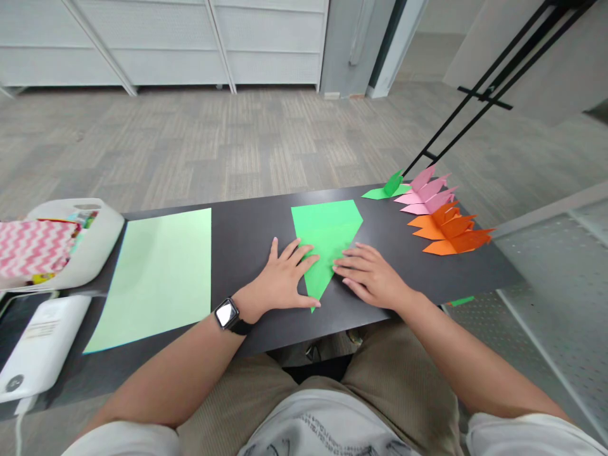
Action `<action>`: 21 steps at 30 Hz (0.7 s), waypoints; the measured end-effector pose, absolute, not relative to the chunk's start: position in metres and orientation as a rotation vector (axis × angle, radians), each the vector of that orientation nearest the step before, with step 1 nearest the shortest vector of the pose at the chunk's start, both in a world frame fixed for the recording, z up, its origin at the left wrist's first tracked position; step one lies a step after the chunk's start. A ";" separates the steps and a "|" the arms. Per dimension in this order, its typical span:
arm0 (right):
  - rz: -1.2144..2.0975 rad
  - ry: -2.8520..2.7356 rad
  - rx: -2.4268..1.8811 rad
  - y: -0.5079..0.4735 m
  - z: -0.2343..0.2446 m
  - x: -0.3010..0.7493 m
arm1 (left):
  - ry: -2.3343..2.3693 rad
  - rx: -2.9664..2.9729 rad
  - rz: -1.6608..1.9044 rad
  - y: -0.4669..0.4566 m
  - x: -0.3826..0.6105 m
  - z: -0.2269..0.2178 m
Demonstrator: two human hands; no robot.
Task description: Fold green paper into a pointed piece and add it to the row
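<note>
A sheet of bright green paper, folded into a kite-like shape, lies flat on the dark table with its narrow point toward me. My left hand rests on its left edge with the fingers spread and the thumb near the lower tip. On the other side, my right hand lies with outstretched fingers, their tips touching the paper's right slanted edge. Neither hand grips anything.
To the left are a pale green sheet, a white basket with a pink zigzag item, and a white power bank. Folded paper pieces in green, pink and orange stand at the table's right end.
</note>
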State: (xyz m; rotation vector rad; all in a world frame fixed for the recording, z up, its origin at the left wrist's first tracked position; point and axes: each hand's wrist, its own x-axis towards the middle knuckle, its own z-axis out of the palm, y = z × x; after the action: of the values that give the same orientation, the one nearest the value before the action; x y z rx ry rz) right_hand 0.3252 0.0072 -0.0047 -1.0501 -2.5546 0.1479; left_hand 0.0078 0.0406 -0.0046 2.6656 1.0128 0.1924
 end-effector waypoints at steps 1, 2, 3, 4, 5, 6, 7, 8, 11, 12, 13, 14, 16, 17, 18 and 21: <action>0.169 -2.573 -1.029 0.002 -0.006 0.321 | 1.012 2.665 0.195 0.040 0.008 -0.005; 0.172 -2.580 -1.034 0.001 -0.008 0.321 | 1.012 2.662 0.197 0.040 0.008 -0.005; 0.162 -2.579 -1.060 0.003 -0.010 0.323 | 1.011 2.659 0.195 0.040 0.008 -0.005; 0.141 -2.572 -1.104 0.008 -0.011 0.329 | 1.011 2.656 0.195 0.040 0.008 -0.005; 0.112 -2.555 -1.154 0.015 -0.013 0.337 | 1.010 2.653 0.194 0.040 0.008 -0.005; 0.085 -2.545 -1.205 0.025 -0.014 0.346 | 1.010 2.650 0.195 0.040 0.008 -0.005; 0.055 -2.522 -1.265 0.035 -0.014 0.356 | 1.010 2.648 0.198 0.040 0.008 -0.005; 0.022 -2.494 -1.336 0.046 -0.015 0.365 | 1.008 2.647 0.200 0.040 0.008 -0.005; -0.088 -2.346 -1.576 0.074 -0.017 0.383 | 1.007 2.648 0.207 0.041 0.007 -0.006; -0.125 -2.293 -1.634 0.080 -0.018 0.385 | 1.006 2.651 0.209 0.041 0.007 -0.006; -0.153 -2.257 -1.673 0.086 -0.018 0.386 | 1.005 2.655 0.211 0.041 0.006 -0.006; -0.171 -2.233 -1.694 0.090 -0.017 0.385 | 1.003 2.658 0.214 0.041 0.006 -0.007; -0.167 -2.188 -1.721 0.096 -0.015 0.382 | 0.999 2.660 0.227 0.041 0.006 -0.007; -0.139 -2.156 -1.742 0.099 -0.014 0.380 | 0.996 2.659 0.238 0.041 0.006 -0.007; -0.084 -2.109 -1.772 0.102 -0.012 0.378 | 0.993 2.658 0.249 0.041 0.006 -0.007; 0.335 -1.789 -1.867 0.116 -0.008 0.371 | 0.983 2.650 0.276 0.041 0.006 -0.006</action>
State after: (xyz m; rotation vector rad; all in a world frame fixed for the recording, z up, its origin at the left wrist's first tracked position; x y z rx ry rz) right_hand 0.3712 0.1158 -0.0081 -1.8674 -1.7887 0.3345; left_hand 0.0057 0.0413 -0.0061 2.6498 0.9834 0.2761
